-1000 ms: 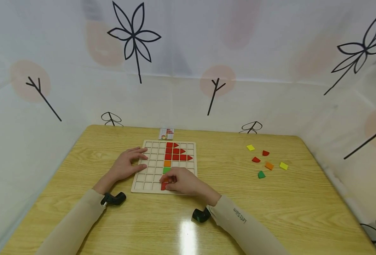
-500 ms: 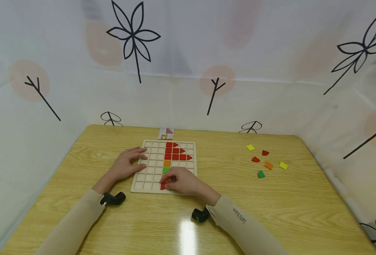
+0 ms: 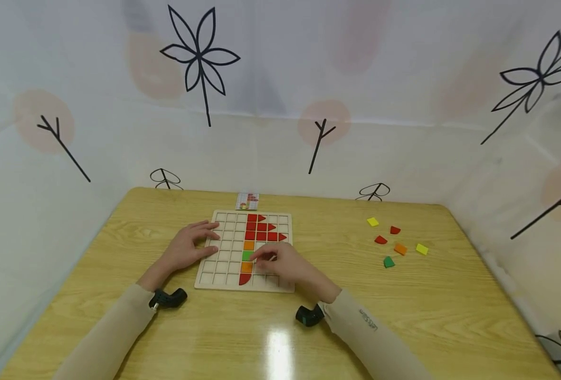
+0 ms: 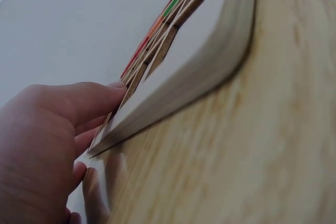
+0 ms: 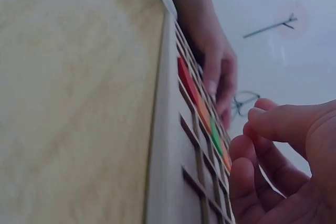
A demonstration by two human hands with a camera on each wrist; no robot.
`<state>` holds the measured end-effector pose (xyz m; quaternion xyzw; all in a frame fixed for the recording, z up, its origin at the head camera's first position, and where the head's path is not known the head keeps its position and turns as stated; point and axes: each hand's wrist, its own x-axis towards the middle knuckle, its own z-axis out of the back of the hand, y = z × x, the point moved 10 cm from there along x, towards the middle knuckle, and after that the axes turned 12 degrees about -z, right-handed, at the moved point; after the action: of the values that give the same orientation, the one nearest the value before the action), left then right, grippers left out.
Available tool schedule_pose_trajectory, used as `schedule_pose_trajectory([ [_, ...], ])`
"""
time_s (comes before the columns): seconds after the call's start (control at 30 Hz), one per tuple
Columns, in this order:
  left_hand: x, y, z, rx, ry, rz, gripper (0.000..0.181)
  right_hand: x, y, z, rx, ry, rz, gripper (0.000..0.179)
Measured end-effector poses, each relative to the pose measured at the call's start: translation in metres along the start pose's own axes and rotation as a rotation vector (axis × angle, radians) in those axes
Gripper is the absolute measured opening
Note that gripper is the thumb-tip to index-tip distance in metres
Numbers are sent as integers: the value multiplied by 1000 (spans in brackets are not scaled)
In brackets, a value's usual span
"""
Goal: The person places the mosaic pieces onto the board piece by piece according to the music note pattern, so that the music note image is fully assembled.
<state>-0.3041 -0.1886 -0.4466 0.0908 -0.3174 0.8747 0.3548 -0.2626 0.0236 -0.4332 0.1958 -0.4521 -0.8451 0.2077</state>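
A wooden grid board lies on the table with coloured tiles in its cells. Rows of red squares ending in points fill the upper part. Below them runs a column: an orange square, a green square, another orange square and a red quarter-round tile. My left hand rests on the board's left edge, its thumb on the rim in the left wrist view. My right hand hovers over the board right of the column, fingers loosely bent, nothing between them.
Several loose tiles lie to the right, among them a yellow one, a red one, an orange one and a green one. A small printed pattern card lies behind the board. A patterned cloth hangs beyond the table.
My right hand has let go of the red quarter-round tile at the bottom of the column and moved up and right, uncovering it and the lower orange square. The left hand stays in place.
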Motion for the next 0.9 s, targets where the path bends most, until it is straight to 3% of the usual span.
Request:
schedule_pose_trajectory([
  [0.23, -2, 0, 0, -1, -6, 2, 27, -11, -28, 53, 21, -145, -56, 18],
  [0.47, -2, 1, 1, -12, 6, 21, 27, -39, -68, 118, -23, -330, -96, 19],
  [0.9, -2, 0, 0, -28, 5, 18, 28, -127, -145, 225, -79, -604, -259, 30],
])
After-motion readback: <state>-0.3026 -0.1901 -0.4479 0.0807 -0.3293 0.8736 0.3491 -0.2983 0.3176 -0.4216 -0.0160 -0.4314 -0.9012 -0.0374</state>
